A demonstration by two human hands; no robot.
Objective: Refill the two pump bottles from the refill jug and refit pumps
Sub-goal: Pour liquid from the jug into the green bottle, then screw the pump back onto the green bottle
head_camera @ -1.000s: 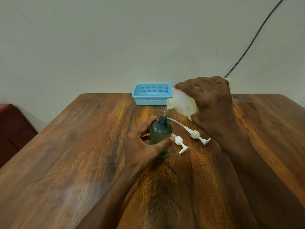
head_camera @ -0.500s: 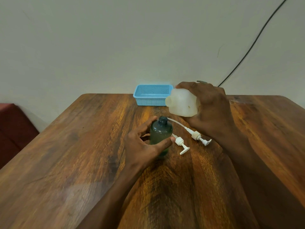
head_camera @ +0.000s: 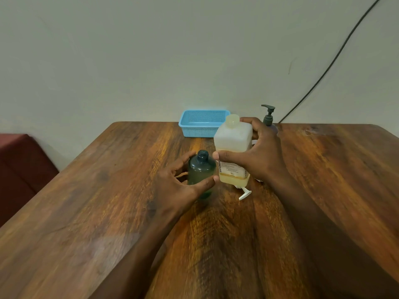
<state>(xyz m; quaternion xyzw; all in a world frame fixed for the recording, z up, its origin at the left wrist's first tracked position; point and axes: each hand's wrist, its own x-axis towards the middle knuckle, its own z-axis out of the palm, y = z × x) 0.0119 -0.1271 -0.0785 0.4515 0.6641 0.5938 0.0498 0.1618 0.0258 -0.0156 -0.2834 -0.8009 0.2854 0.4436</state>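
Observation:
A dark green bottle with no pump stands open-topped at the table's middle. My left hand wraps around its left side and front. Right beside it my right hand holds the white refill jug upright, its mouth open and a little yellow liquid at its bottom. A white pump lies on the wood just in front of the jug, partly hidden by it. A second bottle with a grey pump fitted stands behind my right hand, its body mostly hidden.
A light blue mesh basket sits at the table's far edge against the wall. The wooden table stretches wide on both sides. A black cable runs down the wall at right. A dark red seat is at left.
The jug was tipped over the green bottle's mouth; my right hand has swung it back upright beside the bottle. My left hand stayed on the bottle. The pump bottle behind came into view.

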